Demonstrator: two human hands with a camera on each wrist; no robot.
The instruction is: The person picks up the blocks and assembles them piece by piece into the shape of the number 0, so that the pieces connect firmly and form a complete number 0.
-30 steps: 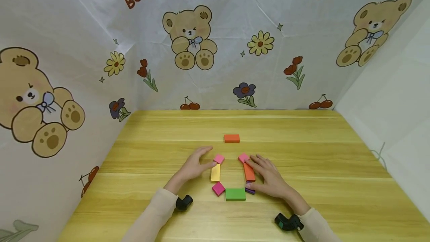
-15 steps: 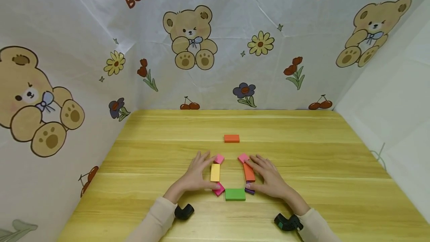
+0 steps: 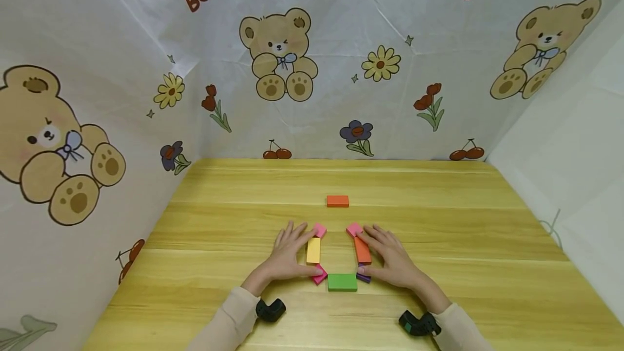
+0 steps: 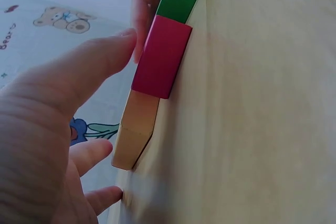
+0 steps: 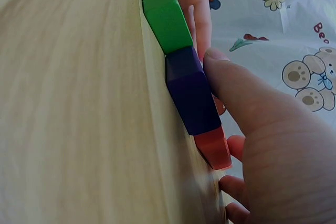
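Note:
Several coloured blocks form a U in the head view. On its left side, my left hand (image 3: 286, 256) has its thumb on the magenta block (image 4: 163, 59) and its index finger at a pink block (image 3: 320, 229), with the yellow block (image 3: 313, 251) between them. Opposite, my right hand (image 3: 394, 260) touches the purple block (image 5: 191, 93) with its thumb. Its index finger rests on another pink block (image 3: 353, 229), and an orange block (image 3: 363, 252) lies beside it. The green block (image 3: 342, 282) closes the near end. Both hands have extended fingers.
A separate orange block (image 3: 337, 201) lies farther back, beyond the U. The wooden table (image 3: 234, 188) meets a bear-print cloth (image 3: 322, 129) behind and on the left. A white panel (image 3: 575, 150) stands at the right.
My left thumb has come down nearer to me onto the magenta block, and the index finger has moved onto the left pink block. The right hand and the blocks look almost still.

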